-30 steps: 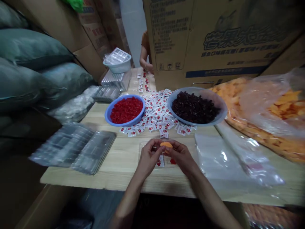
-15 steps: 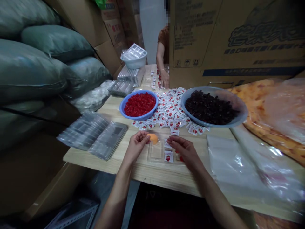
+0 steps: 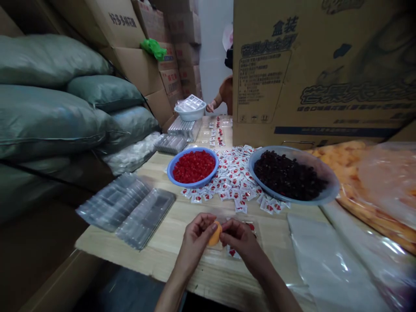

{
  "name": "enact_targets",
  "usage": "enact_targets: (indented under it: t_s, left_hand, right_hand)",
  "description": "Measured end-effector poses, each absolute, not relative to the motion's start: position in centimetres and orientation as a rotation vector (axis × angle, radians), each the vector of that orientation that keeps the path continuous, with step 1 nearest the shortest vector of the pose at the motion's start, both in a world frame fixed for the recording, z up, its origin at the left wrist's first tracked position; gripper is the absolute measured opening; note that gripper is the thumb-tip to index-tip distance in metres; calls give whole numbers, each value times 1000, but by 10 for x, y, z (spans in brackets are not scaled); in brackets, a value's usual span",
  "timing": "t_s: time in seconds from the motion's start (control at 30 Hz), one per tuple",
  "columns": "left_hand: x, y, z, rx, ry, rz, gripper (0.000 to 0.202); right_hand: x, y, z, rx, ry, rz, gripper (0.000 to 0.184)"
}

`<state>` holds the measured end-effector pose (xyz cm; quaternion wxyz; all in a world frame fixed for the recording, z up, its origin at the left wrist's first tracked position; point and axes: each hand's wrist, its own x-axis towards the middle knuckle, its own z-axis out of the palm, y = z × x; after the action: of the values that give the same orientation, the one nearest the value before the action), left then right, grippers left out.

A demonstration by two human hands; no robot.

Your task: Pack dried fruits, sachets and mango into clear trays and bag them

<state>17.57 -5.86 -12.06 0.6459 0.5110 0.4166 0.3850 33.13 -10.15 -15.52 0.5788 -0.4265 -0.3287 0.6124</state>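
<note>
Over a clear plastic compartment tray (image 3: 211, 255), my left hand (image 3: 196, 242) pinches a soft, rounded orange piece (image 3: 215, 235) between thumb and fingers. My right hand (image 3: 243, 243) is closed, its thumb and fingertips at the right edge of the same piece. Beneath the right hand, small white sachets (image 3: 232, 252) with red print sit in the tray's middle. Red pieces (image 3: 251, 226) show on its right side. My hands cover much of the tray.
Loose sachets (image 3: 235, 173) lie between a blue bowl of red pieces (image 3: 194, 166) and a bowl of dark pieces (image 3: 289, 175). Stacked clear trays (image 3: 146, 216) are left, plastic bags (image 3: 325, 251) right. A large carton (image 3: 312, 78) partly hides another person's arm (image 3: 219, 100).
My hands have come together, with the right fingers now at the orange piece. The view has tilted up, so things appear lower. The other person's hand has drawn back from the table.
</note>
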Motion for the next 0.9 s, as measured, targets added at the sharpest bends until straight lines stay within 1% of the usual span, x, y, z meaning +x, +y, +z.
enact_targets:
  t_s: [0.13, 0.17, 0.27, 0.4, 0.47, 0.6, 0.7, 0.8, 0.9]
  left_hand:
    - [173, -68, -117, 1237, 944, 874, 43]
    - [172, -69, -116, 1259, 959, 859, 43]
    - [166, -60, -112, 1388, 1044, 864, 34]
    - [153, -31, -111, 1700, 1180, 921, 27]
    - [149, -22, -112, 1852, 1176, 851, 24]
    - [151, -23, -116, 2029, 1048, 596, 19]
    - [158, -27, -124, 2149, 1001, 453, 17]
    - [164, -23, -135, 2271, 995, 411, 16]
    - [168, -19, -148, 2381, 1013, 479, 18]
  right_hand:
    - [318, -105, -153, -995, -553, 1330, 32]
    - [316, -105, -152, -995, -543, 1322, 32]
    - [316, -106, -148, -1026, -620, 1293, 31]
    - [339, -122, -141, -1130, -694, 1168, 33]
    - [356, -137, -137, -1213, -688, 1128, 33]
    - [381, -168, -134, -1367, -624, 1084, 37]
    - [390, -182, -138, -1400, -623, 1080, 36]
    - [394, -187, -141, -1388, -627, 1093, 34]
    - [398, -190, -138, -1378, -640, 1081, 33]
